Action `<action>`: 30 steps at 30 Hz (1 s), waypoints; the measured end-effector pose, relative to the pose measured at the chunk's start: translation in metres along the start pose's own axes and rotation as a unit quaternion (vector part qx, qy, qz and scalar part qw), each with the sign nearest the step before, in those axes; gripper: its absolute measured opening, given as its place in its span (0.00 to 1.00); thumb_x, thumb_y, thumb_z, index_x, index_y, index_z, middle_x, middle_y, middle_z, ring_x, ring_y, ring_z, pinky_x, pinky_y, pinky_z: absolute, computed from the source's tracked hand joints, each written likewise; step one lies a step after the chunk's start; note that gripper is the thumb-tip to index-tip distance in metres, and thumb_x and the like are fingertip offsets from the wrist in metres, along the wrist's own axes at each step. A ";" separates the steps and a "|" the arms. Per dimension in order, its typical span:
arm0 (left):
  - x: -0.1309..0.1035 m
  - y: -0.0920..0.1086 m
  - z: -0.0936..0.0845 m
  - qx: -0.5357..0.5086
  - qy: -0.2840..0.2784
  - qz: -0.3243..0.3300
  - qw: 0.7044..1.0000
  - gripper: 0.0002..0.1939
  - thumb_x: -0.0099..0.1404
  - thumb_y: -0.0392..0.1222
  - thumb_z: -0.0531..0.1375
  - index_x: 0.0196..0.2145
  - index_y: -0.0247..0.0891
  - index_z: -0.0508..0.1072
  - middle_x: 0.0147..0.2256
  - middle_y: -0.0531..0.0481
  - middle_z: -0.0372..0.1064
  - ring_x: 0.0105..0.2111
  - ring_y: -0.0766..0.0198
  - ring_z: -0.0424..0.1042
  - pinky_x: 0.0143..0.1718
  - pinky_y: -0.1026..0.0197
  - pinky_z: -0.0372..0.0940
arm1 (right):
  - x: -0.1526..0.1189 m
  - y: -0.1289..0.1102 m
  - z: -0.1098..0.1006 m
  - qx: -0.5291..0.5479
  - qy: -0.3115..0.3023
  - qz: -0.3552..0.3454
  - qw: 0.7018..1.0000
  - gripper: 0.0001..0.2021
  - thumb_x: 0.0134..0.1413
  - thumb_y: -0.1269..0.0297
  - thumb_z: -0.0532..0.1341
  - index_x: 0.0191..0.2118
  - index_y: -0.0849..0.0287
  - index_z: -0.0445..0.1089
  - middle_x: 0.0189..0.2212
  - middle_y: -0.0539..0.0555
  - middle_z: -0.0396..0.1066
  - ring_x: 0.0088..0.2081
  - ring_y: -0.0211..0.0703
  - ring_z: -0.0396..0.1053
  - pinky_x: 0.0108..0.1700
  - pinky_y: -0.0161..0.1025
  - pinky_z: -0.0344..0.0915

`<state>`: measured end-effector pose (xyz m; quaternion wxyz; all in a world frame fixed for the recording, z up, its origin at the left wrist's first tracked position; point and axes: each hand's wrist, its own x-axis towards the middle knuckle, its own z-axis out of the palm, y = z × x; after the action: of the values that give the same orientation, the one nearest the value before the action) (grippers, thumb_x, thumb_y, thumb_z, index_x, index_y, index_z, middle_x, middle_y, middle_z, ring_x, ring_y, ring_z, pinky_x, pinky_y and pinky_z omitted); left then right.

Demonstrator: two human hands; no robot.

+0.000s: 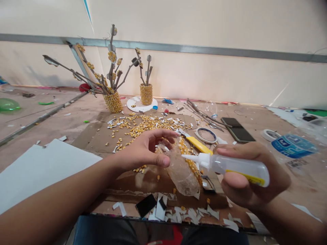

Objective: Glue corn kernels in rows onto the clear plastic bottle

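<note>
My left hand (pixel 150 149) grips the cut end of a clear plastic bottle (pixel 182 177), which lies tilted over the cardboard. Rows of corn kernels (pixel 190 158) cover the bottle's right side, while its near side is bare. In my right hand (pixel 252 177) is a translucent glue bottle (pixel 237 168) with a yellow label, held level. Its thin nozzle points left and comes close to the plastic bottle's wall; whether it touches I cannot tell. Behind my left hand, loose corn kernels (pixel 145 124) are scattered on the cardboard.
A yellow utility knife (pixel 198 143) and a tape roll (pixel 206 135) lie just beyond the bottle. A phone (pixel 237 129) rests at right, near a labelled plastic bottle (pixel 293 146). Two kernel-covered pots (pixel 112 102) with twigs stand at the back. Paper scraps (pixel 191 214) line the front edge.
</note>
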<state>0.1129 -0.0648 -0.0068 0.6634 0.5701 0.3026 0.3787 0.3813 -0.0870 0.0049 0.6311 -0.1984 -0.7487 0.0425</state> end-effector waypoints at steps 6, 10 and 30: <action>0.000 0.000 0.001 -0.004 -0.003 -0.004 1.000 0.38 0.46 0.49 0.83 0.55 0.45 0.81 0.49 0.47 0.74 0.48 0.57 0.71 0.48 0.57 0.67 | 0.002 -0.003 0.002 0.005 -0.002 0.012 1.000 0.12 0.64 0.54 0.71 0.45 0.58 0.81 0.27 0.53 0.79 0.20 0.41 0.72 0.14 0.38 0.64; 0.000 -0.001 0.002 -0.005 -0.007 -0.013 1.000 0.38 0.47 0.49 0.83 0.55 0.44 0.80 0.50 0.46 0.74 0.48 0.56 0.72 0.48 0.57 0.67 | -0.001 -0.003 0.002 0.003 0.010 0.025 1.000 0.12 0.65 0.54 0.71 0.45 0.56 0.82 0.27 0.53 0.78 0.20 0.42 0.72 0.14 0.39 0.63; -0.001 0.000 0.004 -0.006 -0.003 -0.015 1.000 0.37 0.47 0.49 0.83 0.54 0.43 0.81 0.48 0.46 0.74 0.46 0.57 0.71 0.46 0.58 0.67 | 0.003 -0.003 0.001 0.003 -0.002 0.002 1.000 0.12 0.64 0.57 0.72 0.48 0.58 0.82 0.30 0.55 0.79 0.24 0.43 0.75 0.16 0.38 0.68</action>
<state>0.1159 -0.0675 -0.0063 0.6734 0.5624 0.3072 0.3687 0.3792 -0.0881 0.0086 0.6302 -0.1981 -0.7493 0.0465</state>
